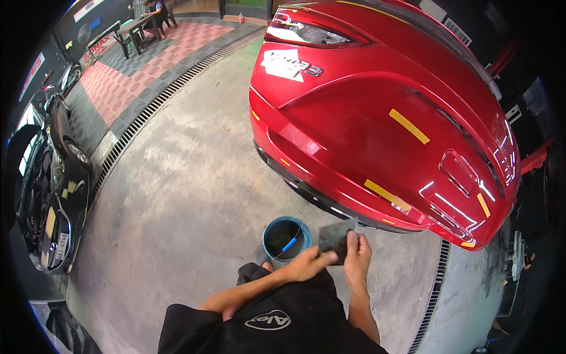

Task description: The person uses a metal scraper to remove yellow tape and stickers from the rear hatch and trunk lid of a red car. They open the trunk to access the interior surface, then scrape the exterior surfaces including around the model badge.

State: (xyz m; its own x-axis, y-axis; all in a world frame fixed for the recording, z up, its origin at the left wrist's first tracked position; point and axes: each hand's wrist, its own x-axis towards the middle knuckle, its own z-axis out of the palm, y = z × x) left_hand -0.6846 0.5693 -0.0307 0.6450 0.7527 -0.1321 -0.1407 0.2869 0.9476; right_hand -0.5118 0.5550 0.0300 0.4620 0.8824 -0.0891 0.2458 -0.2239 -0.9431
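In front of my body, both hands grip a thin, dark grey-green sheet [333, 235] that looks like sandpaper. My left hand [308, 264] pinches its lower edge, thumb on top. On the sheet's right side, my right hand [356, 258] closes with the thumb against its face. Just left of the sheet, a blue bucket [266, 237] of dark liquid stands on the floor, its wire handle carrying a bright blue grip [289, 245]. Beyond my hands is the rear of a red car [354, 127], marked with yellow tape strips [409, 126]. The sheet is apart from the car.
Concrete floor [171, 194] lies around me, crossed by drain grates [156, 103] at left and right. A black car [56, 194] stands at the far left. At the back left, a person [156, 15] sits by a table [135, 25] on red and grey tiles.
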